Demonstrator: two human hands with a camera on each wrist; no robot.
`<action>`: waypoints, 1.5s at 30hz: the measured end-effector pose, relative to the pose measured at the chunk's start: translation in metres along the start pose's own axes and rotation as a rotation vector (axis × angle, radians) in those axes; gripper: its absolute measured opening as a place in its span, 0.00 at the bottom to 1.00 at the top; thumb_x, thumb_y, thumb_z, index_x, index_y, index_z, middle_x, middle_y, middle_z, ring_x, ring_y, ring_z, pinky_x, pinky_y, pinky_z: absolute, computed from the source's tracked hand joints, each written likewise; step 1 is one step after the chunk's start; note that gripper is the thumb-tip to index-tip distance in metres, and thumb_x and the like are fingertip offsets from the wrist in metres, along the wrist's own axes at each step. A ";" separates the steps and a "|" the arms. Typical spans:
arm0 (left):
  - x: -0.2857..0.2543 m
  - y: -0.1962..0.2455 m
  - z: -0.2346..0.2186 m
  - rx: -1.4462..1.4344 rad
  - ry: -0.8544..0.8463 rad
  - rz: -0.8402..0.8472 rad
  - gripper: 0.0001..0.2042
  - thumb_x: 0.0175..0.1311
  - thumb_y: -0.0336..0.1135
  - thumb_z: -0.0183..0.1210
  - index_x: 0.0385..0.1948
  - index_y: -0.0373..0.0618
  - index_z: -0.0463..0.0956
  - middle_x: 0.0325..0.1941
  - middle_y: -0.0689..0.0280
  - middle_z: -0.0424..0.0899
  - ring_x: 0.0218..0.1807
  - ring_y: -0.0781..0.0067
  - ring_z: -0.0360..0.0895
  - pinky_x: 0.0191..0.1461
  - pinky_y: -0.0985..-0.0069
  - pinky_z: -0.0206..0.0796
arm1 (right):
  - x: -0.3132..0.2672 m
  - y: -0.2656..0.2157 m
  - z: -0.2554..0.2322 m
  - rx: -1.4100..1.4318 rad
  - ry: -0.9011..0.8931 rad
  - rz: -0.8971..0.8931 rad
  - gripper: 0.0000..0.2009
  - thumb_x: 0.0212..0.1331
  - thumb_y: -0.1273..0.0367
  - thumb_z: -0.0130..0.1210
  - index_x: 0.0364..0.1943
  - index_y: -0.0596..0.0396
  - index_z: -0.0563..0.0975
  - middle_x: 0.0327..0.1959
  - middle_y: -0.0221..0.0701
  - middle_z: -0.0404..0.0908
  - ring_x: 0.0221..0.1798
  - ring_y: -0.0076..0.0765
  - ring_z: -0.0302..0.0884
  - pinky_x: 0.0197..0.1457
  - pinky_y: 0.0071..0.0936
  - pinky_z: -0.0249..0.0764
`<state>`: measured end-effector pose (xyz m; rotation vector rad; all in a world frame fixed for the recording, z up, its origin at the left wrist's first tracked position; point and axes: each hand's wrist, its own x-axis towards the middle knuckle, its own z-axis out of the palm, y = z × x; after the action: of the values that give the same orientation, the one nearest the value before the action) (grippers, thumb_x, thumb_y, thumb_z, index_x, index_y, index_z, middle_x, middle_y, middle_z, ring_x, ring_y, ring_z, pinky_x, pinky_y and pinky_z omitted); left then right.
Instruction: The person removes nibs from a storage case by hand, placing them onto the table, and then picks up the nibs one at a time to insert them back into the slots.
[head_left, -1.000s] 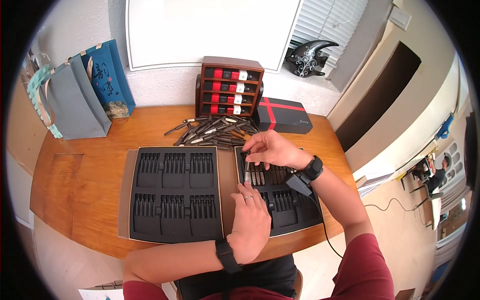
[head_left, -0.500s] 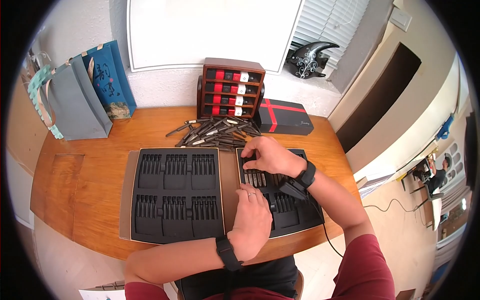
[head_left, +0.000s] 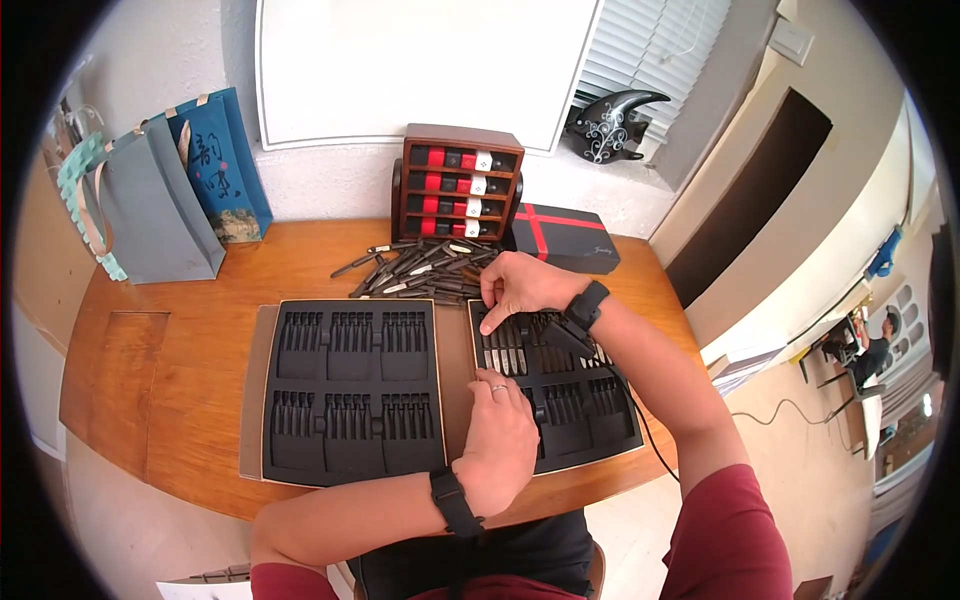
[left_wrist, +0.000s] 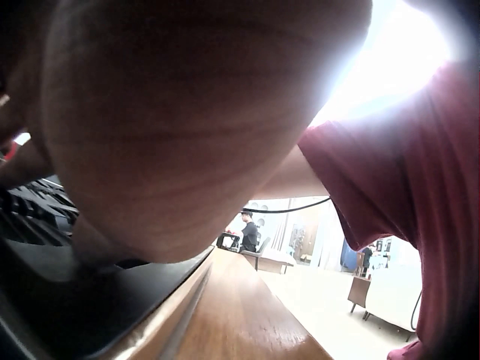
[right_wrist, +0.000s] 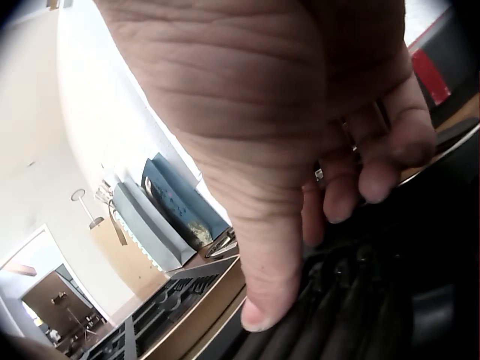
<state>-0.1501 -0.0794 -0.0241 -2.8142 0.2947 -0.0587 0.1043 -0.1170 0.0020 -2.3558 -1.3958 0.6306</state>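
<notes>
My right hand (head_left: 525, 284) is over the upper left compartment of the right black tray (head_left: 600, 455). Its thumb points down onto a row of slim dark sticks with silvery ends (head_left: 505, 362) lying in the slots. In the right wrist view, the straight thumb (right_wrist: 274, 289) touches these dark sticks (right_wrist: 322, 319), and the other fingers bend loosely with nothing visible between them. My left hand (head_left: 497, 440), wearing a ring, lies over the left edge of the same tray, fingertips just below the row. The left wrist view shows mostly the heel of this hand (left_wrist: 180, 135).
A second black slotted tray (head_left: 350, 372) lies to the left. Behind the trays is a heap of loose dark sticks (head_left: 425, 268). Further back stand a wooden rack (head_left: 460, 185), a black box with red ribbon (head_left: 570, 240) and paper bags (head_left: 165, 205). A cable (head_left: 645, 415) hangs from the right wrist.
One second ago my right hand pinched a stick tilted up over the slots. Now the stick lies in the row, and the thumb presses there with the fingers loosened. My left hand has barely moved.
</notes>
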 end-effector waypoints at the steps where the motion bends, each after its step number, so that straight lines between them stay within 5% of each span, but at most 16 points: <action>1: 0.000 0.000 0.000 0.000 0.000 0.000 0.34 0.74 0.54 0.54 0.63 0.24 0.76 0.60 0.39 0.80 0.66 0.41 0.71 0.65 0.55 0.61 | 0.001 0.002 0.000 0.072 0.000 0.020 0.23 0.40 0.60 0.86 0.31 0.61 0.85 0.25 0.32 0.84 0.31 0.31 0.82 0.36 0.30 0.77; 15: 0.005 -0.017 0.007 -0.191 0.105 0.036 0.38 0.67 0.57 0.61 0.61 0.21 0.76 0.59 0.34 0.81 0.65 0.40 0.73 0.63 0.57 0.64 | -0.007 0.003 0.001 0.126 0.054 0.010 0.23 0.41 0.58 0.84 0.32 0.61 0.86 0.28 0.36 0.87 0.32 0.35 0.84 0.37 0.33 0.79; 19: 0.008 -0.017 0.001 -0.217 -0.001 0.059 0.39 0.69 0.57 0.59 0.64 0.21 0.74 0.61 0.32 0.79 0.67 0.37 0.72 0.65 0.56 0.64 | -0.008 0.005 0.000 0.281 -0.043 0.076 0.18 0.52 0.62 0.80 0.33 0.62 0.85 0.26 0.28 0.84 0.29 0.26 0.80 0.33 0.30 0.76; 23: 0.001 -0.005 0.007 -0.139 0.046 0.030 0.39 0.70 0.57 0.57 0.65 0.20 0.72 0.65 0.29 0.76 0.69 0.34 0.70 0.68 0.54 0.63 | 0.003 0.024 0.002 0.442 0.102 0.175 0.14 0.53 0.65 0.77 0.34 0.63 0.86 0.29 0.35 0.87 0.30 0.32 0.83 0.37 0.34 0.80; 25: -0.002 0.003 0.007 -0.087 0.019 0.020 0.39 0.72 0.57 0.55 0.65 0.20 0.72 0.67 0.26 0.73 0.71 0.29 0.69 0.69 0.51 0.63 | 0.011 0.026 0.005 0.214 0.326 0.026 0.13 0.57 0.64 0.74 0.36 0.62 0.87 0.33 0.39 0.90 0.33 0.36 0.87 0.41 0.35 0.82; 37: -0.002 0.007 0.014 -0.107 0.064 0.015 0.37 0.73 0.53 0.52 0.66 0.19 0.71 0.67 0.24 0.72 0.71 0.26 0.68 0.68 0.49 0.63 | 0.019 -0.001 0.005 -0.150 0.198 -0.024 0.11 0.59 0.63 0.70 0.37 0.56 0.90 0.35 0.41 0.91 0.43 0.51 0.89 0.49 0.41 0.83; 45: -0.008 0.016 0.014 0.023 0.027 0.001 0.32 0.79 0.48 0.48 0.69 0.21 0.69 0.70 0.26 0.71 0.72 0.29 0.69 0.67 0.49 0.64 | -0.023 0.007 0.006 -0.051 0.435 -0.160 0.08 0.61 0.66 0.67 0.38 0.54 0.90 0.34 0.45 0.89 0.38 0.56 0.87 0.45 0.44 0.80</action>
<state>-0.1599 -0.0888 -0.0428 -2.7922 0.2997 -0.0991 0.0961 -0.1403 -0.0016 -2.2113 -1.3849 0.0312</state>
